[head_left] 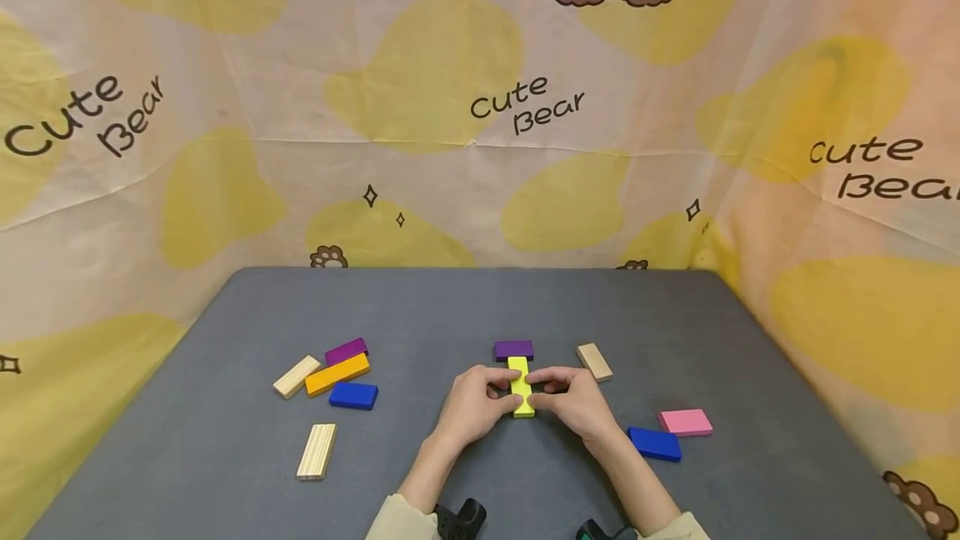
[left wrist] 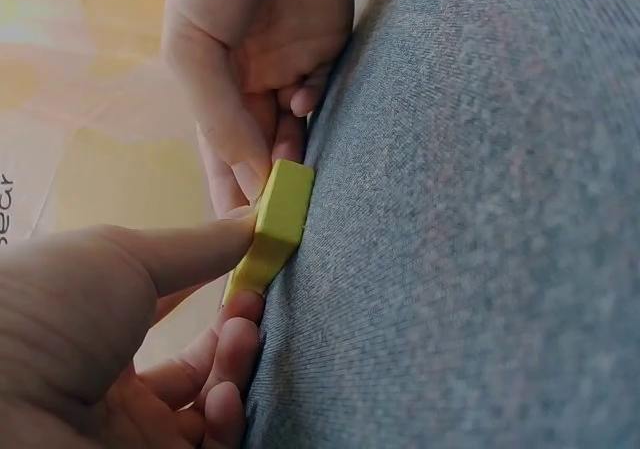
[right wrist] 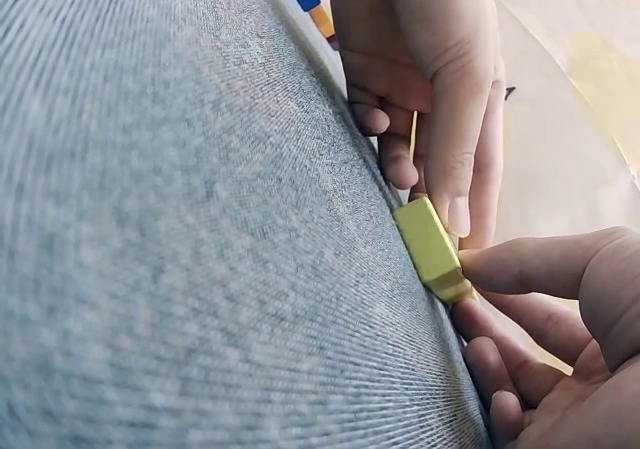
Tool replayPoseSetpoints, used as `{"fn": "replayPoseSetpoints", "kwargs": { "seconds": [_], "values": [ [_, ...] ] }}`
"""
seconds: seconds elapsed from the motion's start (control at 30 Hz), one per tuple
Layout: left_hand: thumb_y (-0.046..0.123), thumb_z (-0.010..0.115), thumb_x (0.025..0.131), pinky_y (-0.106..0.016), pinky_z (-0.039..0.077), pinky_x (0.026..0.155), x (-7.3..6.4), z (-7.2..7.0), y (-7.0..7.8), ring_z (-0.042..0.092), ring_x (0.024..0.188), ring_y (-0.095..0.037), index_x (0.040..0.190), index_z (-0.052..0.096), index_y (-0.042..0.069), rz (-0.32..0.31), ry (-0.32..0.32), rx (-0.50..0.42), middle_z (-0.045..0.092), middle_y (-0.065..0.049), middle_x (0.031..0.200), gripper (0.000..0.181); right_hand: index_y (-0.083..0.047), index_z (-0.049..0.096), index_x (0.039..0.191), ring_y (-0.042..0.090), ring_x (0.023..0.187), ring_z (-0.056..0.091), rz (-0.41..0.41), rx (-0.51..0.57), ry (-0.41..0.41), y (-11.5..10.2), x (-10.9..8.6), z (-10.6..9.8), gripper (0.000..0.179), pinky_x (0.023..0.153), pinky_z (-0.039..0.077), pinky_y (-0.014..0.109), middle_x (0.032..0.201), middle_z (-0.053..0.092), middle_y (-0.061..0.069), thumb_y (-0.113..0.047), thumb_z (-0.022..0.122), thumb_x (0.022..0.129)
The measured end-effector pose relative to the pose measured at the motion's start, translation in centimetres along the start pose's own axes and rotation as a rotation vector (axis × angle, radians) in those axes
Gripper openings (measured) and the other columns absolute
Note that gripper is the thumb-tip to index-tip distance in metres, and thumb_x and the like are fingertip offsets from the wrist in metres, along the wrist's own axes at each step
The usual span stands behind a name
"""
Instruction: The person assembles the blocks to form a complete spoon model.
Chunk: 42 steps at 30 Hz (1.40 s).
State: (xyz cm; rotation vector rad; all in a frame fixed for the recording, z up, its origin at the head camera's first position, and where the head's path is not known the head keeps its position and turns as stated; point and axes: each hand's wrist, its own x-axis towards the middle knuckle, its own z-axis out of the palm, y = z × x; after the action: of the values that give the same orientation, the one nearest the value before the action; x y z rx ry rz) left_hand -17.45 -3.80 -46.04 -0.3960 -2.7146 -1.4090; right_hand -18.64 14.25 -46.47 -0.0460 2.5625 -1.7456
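A yellow wooden block [head_left: 522, 387] lies flat and lengthwise on the grey table, its far end at or close against a purple block [head_left: 513, 350] set crosswise. My left hand [head_left: 472, 407] grips the yellow block from the left with thumb and forefinger, the other fingers curled under. From the right, my right hand [head_left: 579, 405] holds it the same way. Both wrist views show the near end of the yellow block [left wrist: 286, 205] low against the cloth, thumbs at its upper edges. In the right wrist view, fingers partly cover its sides.
To the left are a purple block [head_left: 347, 351], an orange block [head_left: 337, 374], a blue block [head_left: 354, 396] and plain wooden blocks [head_left: 317, 451]. A plain block [head_left: 595, 362], a pink block [head_left: 686, 422] and a dark blue block [head_left: 654, 444] lie right, the last beside my right forearm.
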Motion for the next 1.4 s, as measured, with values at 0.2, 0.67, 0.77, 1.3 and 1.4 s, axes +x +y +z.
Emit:
{"fn": "replayPoseSetpoints", "kwargs": {
  "seconds": [0.2, 0.67, 0.77, 1.3, 1.4],
  "values": [
    [0.017, 0.08, 0.084, -0.029, 0.044, 0.059, 0.3, 0.1, -0.2, 0.051, 0.068, -0.01, 0.113, 0.076, 0.013, -0.01, -0.005, -0.021, 0.063, 0.0, 0.093, 0.03, -0.008, 0.078, 0.095, 0.023, 0.082, 0.052, 0.005, 0.005, -0.004, 0.0, -0.1, -0.2, 0.022, 0.067, 0.043, 0.034, 0.088, 0.063, 0.006, -0.002, 0.083, 0.074],
    [0.013, 0.082, 0.081, -0.028, 0.043, 0.055, 0.4, 0.1, -0.5, 0.05, 0.062, -0.01, 0.11, 0.077, 0.011, -0.03, 0.01, -0.053, 0.065, 0.0, 0.09, 0.03, -0.009, 0.072, 0.114, 0.033, 0.11, 0.054, -0.192, -0.087, -0.227, -0.5, 2.9, -8.9, 0.034, 0.085, 0.05, 0.041, 0.124, 0.063, 0.004, -0.021, 0.081, 0.083],
    [0.013, 0.082, 0.081, -0.027, 0.043, 0.055, 0.4, 0.2, -0.5, 0.05, 0.061, -0.01, 0.111, 0.076, 0.012, -0.022, 0.012, -0.06, 0.066, 0.0, 0.091, 0.03, -0.005, 0.071, 0.115, 0.038, 0.11, 0.053, -0.226, -0.109, -0.285, 0.3, 4.3, -11.6, 0.037, 0.084, 0.05, 0.036, 0.129, 0.061, 0.01, -0.018, 0.081, 0.083],
    [0.015, 0.081, 0.083, -0.028, 0.042, 0.056, 0.6, 0.4, -0.7, 0.049, 0.064, -0.012, 0.115, 0.075, 0.013, -0.04, -0.008, -0.062, 0.063, 0.001, 0.092, 0.032, -0.01, 0.07, 0.124, 0.032, 0.109, 0.045, -0.077, -0.068, -0.427, 4.2, 6.7, -14.2, 0.05, 0.087, 0.039, 0.036, 0.136, 0.058, 0.003, -0.008, 0.085, 0.076],
    [0.015, 0.081, 0.083, -0.028, 0.042, 0.056, 0.7, 0.4, -0.7, 0.049, 0.064, -0.012, 0.115, 0.075, 0.013, -0.04, -0.012, -0.065, 0.064, 0.001, 0.092, 0.032, -0.012, 0.072, 0.121, 0.03, 0.108, 0.046, -0.054, -0.098, -0.406, 4.2, 6.8, -13.9, 0.051, 0.088, 0.038, 0.037, 0.134, 0.06, 0.002, -0.006, 0.086, 0.072]
  ]
}}
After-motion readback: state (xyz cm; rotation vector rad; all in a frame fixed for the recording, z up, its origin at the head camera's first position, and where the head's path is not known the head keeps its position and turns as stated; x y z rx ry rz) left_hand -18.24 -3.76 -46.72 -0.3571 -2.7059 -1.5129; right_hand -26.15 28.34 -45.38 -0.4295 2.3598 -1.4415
